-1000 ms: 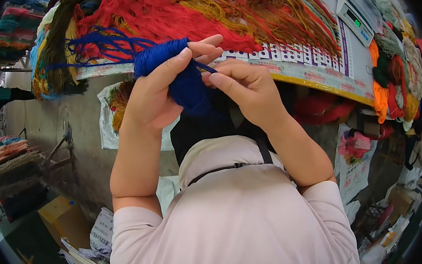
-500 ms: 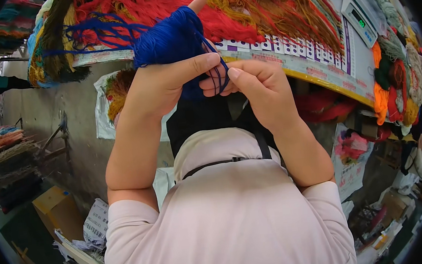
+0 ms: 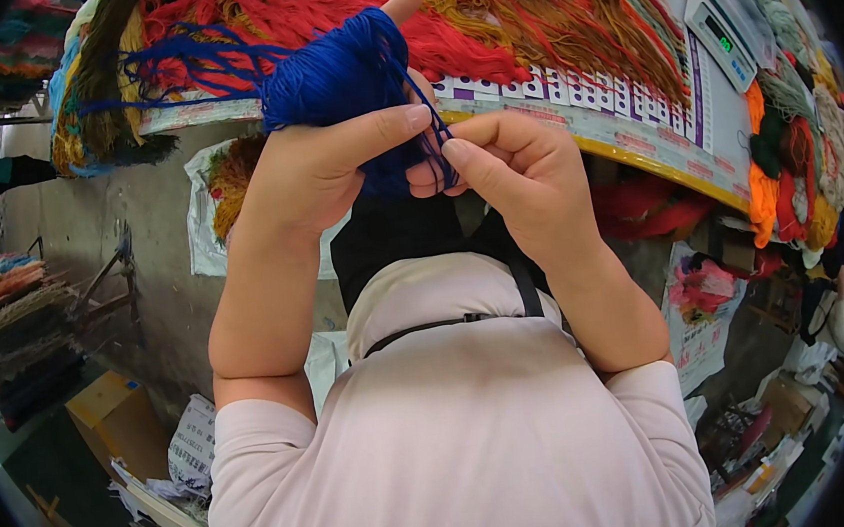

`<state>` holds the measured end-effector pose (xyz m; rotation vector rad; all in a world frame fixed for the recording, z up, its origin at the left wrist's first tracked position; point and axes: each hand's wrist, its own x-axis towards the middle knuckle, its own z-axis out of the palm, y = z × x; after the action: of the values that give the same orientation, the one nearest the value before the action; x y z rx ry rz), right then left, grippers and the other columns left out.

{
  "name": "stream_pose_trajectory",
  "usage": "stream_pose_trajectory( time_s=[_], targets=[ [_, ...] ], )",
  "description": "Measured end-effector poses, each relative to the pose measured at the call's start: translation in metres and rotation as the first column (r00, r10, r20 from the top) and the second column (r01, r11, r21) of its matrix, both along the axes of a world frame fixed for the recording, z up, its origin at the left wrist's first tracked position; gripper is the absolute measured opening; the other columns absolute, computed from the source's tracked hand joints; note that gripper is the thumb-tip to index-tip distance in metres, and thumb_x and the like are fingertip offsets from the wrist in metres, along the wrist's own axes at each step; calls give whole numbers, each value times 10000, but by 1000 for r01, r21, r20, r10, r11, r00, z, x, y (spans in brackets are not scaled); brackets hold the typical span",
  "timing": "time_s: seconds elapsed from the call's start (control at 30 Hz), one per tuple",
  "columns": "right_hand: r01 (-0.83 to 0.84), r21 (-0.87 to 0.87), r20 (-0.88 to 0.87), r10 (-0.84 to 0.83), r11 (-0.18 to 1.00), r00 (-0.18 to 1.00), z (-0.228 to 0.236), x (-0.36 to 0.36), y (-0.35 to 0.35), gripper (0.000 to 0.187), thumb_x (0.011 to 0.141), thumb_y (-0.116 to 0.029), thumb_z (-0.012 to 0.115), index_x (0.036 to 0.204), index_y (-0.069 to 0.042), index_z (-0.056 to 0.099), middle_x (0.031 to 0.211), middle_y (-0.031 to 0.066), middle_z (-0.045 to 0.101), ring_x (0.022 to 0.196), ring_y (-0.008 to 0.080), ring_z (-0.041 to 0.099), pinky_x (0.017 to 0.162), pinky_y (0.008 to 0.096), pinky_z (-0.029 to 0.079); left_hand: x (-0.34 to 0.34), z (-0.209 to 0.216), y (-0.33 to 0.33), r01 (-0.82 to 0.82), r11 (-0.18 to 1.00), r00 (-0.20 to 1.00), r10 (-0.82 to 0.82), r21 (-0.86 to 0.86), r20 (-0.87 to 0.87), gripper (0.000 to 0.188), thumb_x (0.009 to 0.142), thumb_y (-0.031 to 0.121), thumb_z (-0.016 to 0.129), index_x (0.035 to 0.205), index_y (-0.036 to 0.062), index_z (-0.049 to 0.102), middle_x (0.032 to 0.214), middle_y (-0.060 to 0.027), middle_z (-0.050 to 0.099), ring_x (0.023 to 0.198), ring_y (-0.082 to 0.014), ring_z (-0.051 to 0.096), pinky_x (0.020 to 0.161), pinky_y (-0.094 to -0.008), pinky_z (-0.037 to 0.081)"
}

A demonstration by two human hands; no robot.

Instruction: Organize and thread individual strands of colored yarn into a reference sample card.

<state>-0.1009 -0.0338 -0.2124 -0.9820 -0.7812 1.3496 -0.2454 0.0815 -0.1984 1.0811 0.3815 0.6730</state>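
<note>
A thick bundle of blue yarn (image 3: 330,76) is wound about my left hand (image 3: 333,161), which holds it up near the table's front edge. The left index finger sticks out past the top of the bundle, and the thumb presses on strands at its right side. My right hand (image 3: 514,170) pinches a few blue strands between thumb and fingertips, close beside the left thumb. Loose blue ends trail leftward from the bundle over red yarn (image 3: 299,8). The other left fingers are partly hidden behind the yarn.
Brown and mustard yarn (image 3: 561,20) spreads across the table (image 3: 633,150). A digital scale (image 3: 718,37) stands at its right, with hanging skeins (image 3: 795,171) beyond. Stacked yarn (image 3: 19,309) and a cardboard box (image 3: 117,416) are at left. Below the table lies a white bag (image 3: 205,217).
The right hand's pinch has shifted slightly left, nearer the left thumb, and the strand loop there looks narrower. The blue bundle has moved a little to the left.
</note>
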Motion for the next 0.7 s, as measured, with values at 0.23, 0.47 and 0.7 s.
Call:
stream_pose_trajectory(
  time_s=[0.23,0.47,0.7],
  targets=[
    [33,12,-36,-32,999,999,0,-2,-1,117,925,-40,576,986,58,600,905,123,684,831,148,673,780,260,539,2,0,1,29,999,999,-28,-21,28,695,778,-42,660,1415,-3,383,856,-84,634,731,-141,625,658,-256,502],
    [-16,-43,-121,11,999,993,-1,3,3,119,897,-37,615,979,47,627,949,101,680,873,127,648,819,239,505,2,3,7,40,998,997,-37,40,-68,754,744,-5,665,1423,-44,339,773,-50,594,731,-139,594,719,-254,474],
    [-94,-108,-213,70,990,975,-5,47,-6,119,877,-72,629,920,35,661,848,92,676,769,149,633,843,285,493,-13,-9,38,340,928,934,-352,-152,-61,493,781,106,608,1224,-101,540,559,-32,508,466,-106,472,674,-337,523]
  ],
)
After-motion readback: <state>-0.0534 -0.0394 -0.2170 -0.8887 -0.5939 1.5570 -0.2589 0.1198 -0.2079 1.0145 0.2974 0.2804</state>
